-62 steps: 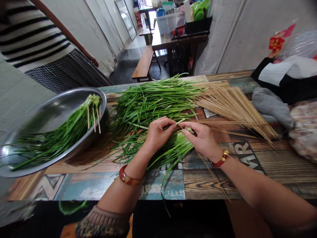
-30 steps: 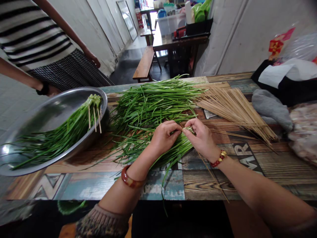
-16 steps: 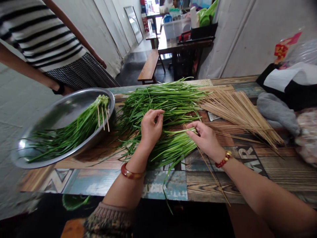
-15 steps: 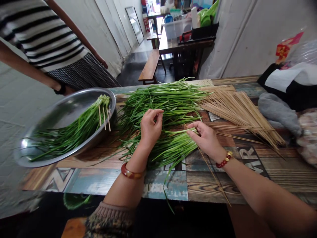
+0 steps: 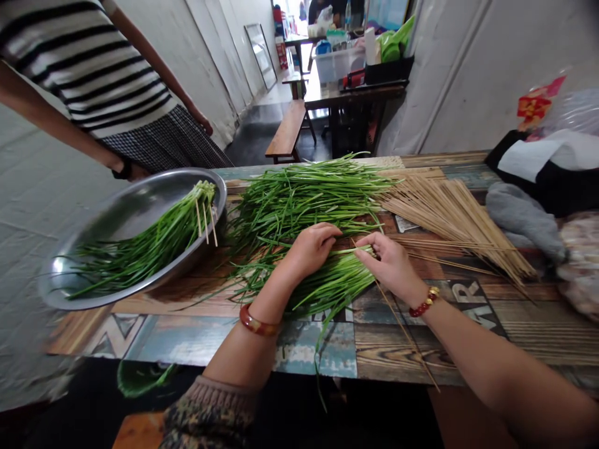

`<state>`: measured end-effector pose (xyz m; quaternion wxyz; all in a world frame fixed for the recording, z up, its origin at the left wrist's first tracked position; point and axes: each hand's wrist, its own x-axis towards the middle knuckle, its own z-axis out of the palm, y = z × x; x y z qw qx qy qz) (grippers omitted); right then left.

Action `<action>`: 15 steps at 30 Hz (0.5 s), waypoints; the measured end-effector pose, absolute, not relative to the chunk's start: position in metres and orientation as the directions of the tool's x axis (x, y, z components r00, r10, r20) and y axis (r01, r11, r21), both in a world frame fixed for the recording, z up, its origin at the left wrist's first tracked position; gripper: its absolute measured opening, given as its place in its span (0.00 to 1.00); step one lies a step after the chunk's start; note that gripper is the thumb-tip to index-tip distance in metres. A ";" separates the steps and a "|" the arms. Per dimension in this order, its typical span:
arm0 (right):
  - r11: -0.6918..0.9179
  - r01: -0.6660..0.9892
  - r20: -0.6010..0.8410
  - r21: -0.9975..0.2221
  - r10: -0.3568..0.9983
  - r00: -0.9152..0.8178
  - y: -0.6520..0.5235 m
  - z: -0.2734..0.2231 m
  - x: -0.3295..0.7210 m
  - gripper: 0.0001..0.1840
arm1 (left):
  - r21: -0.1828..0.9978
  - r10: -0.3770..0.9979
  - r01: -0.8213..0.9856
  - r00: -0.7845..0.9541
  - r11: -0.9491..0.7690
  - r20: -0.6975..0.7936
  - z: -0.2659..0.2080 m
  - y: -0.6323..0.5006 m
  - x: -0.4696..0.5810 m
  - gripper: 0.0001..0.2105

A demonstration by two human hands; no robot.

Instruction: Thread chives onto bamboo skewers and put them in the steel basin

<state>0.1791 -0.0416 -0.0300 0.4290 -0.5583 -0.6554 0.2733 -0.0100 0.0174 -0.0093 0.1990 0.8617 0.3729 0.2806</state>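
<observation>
My right hand (image 5: 389, 262) pinches the pale ends of a small bunch of garlic chives (image 5: 327, 280). A thin bamboo skewer (image 5: 407, 333) crosses those ends, its long part slanting down to the table's front edge. Over the bunch's upper side reaches my left hand (image 5: 312, 251), palm down, with fingers bent together. Its fingertips are close to the stalks near the right hand; whatever they may hold is hidden. Just behind both hands lies a big heap of loose garlic chives (image 5: 309, 193).
A metal basin (image 5: 112, 199) at left holds skewered chives (image 5: 154, 240). Many bamboo skewers (image 5: 453, 218) fan out at right, beside a grey cloth (image 5: 524, 215) and a plastic bag (image 5: 584, 268). A person in a striped top (image 5: 107, 68) stands beyond the basin. A green basket (image 5: 140, 379) sits below the table edge.
My left hand has moved right and slightly down, from above the chives to near my right hand. The right hand keeps its pinch. The view has shifted slightly.
</observation>
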 end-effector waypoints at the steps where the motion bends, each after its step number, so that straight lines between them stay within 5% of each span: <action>1: 0.224 0.500 0.257 -0.836 0.966 -0.003 -0.041 -0.030 0.179 0.09 | 0.533 0.752 0.545 0.572 -0.647 0.327 -0.012 0.018 -0.009 0.11; 15: 0.237 0.552 0.274 -0.800 0.962 -0.015 -0.043 -0.032 0.175 0.08 | 0.251 0.815 0.779 0.518 -0.575 0.258 -0.013 0.014 -0.007 0.05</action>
